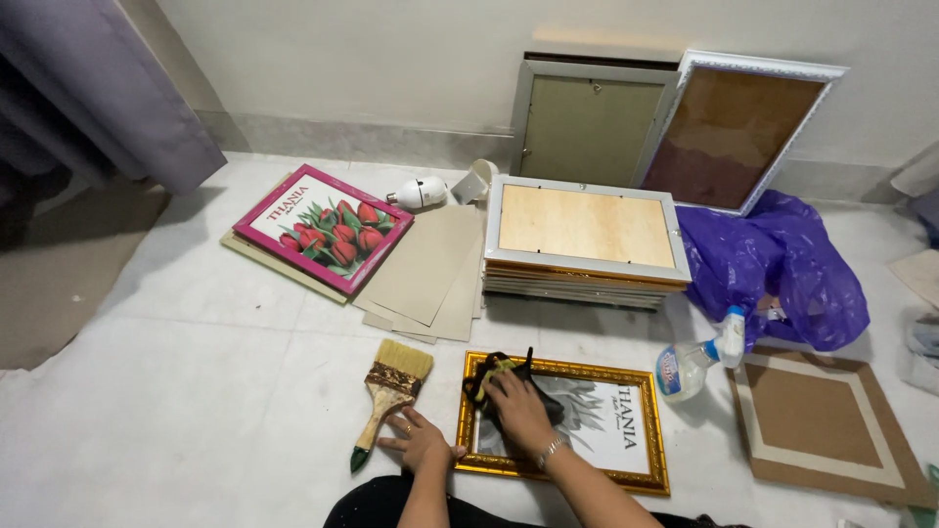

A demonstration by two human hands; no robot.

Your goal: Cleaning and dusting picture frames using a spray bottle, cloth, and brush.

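Observation:
A gold picture frame (pixel 641 430) lies flat on the white floor in front of me, holding a pale print. My right hand (pixel 518 411) presses a dark cloth (pixel 489 376) onto the frame's glass near its upper left corner. My left hand (pixel 421 442) rests spread on the floor at the frame's lower left corner, fingers apart, holding nothing. A wide paintbrush (pixel 391 389) with pale bristles lies on the floor just left of that hand, not gripped.
A spray bottle (pixel 696 360) lies right of the frame. Behind are a stack of frames (pixel 584 240), a pink tulip picture (pixel 323 227), loose cardboard sheets (pixel 430 269), a purple plastic bag (pixel 782 264), a brown mat board (pixel 822 420) and two frames (pixel 729 127) leaning on the wall.

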